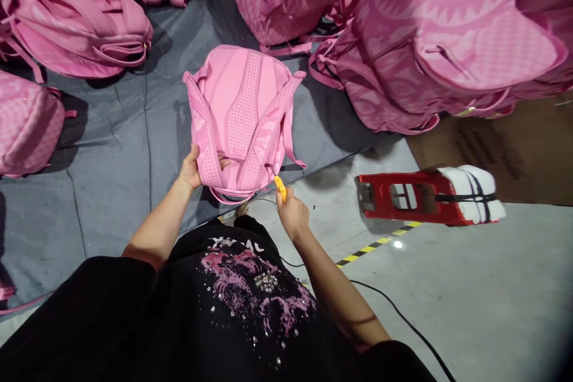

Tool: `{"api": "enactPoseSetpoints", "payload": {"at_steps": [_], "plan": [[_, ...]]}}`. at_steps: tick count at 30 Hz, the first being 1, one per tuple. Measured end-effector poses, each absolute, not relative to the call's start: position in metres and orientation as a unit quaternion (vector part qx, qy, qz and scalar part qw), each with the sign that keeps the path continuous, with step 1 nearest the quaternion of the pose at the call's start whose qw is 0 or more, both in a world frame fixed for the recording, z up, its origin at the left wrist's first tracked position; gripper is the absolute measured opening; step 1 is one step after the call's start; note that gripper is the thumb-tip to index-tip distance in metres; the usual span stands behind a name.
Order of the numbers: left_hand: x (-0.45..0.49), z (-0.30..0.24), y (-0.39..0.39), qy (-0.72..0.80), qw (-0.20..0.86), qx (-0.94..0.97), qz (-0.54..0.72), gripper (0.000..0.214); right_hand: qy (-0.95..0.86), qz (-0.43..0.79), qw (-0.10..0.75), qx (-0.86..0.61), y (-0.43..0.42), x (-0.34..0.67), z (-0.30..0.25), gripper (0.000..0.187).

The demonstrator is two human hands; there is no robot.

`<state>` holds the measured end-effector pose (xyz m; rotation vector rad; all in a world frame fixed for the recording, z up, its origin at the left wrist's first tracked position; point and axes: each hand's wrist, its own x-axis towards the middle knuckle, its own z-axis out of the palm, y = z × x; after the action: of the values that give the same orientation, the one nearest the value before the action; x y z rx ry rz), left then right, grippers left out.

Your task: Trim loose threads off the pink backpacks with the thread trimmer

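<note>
A pink backpack (244, 113) lies back-panel up on a grey sheet (116, 149), straps facing me. My left hand (193, 167) grips its lower left corner by the shoulder strap, fingers closed on the fabric. My right hand (290, 212) is closed round a small yellow tool (280, 186), whose tip sits at the backpack's lower right edge. My black top with a pink sequin print fills the bottom of the view.
Several more pink backpacks (430, 42) are piled at the right, top and left (67, 18) of the sheet. A red stool with white padding (430, 196) lies on the concrete floor at right. A black cable (403, 319) and yellow-black floor tape (376, 243) cross the floor.
</note>
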<state>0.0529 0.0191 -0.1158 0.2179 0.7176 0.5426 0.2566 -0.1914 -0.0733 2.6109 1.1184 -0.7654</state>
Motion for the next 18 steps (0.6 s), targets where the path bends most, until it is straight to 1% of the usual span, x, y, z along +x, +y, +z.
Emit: {"api": "enactPoseSetpoints", "payload": {"at_steps": [4,9,15,18], "plan": [[0.057,-0.116,0.016,0.326,0.887,0.114,0.306,0.076,0.361,-0.279,0.059,0.888,-0.189,0.263,-0.069,0.038],[0.058,-0.112,0.019,0.345,0.879,0.105,0.311,0.086,0.361,-0.290,0.046,0.885,-0.203,0.263,-0.053,0.038],[0.070,-0.099,0.023,0.333,0.875,0.099,0.337,0.082,0.355,-0.283,0.022,0.891,-0.200,0.260,-0.046,0.036],[0.076,-0.098,0.024,0.328,0.873,0.093,0.348,0.079,0.350,-0.280,0.005,0.894,-0.214,0.259,-0.039,0.034]]}}
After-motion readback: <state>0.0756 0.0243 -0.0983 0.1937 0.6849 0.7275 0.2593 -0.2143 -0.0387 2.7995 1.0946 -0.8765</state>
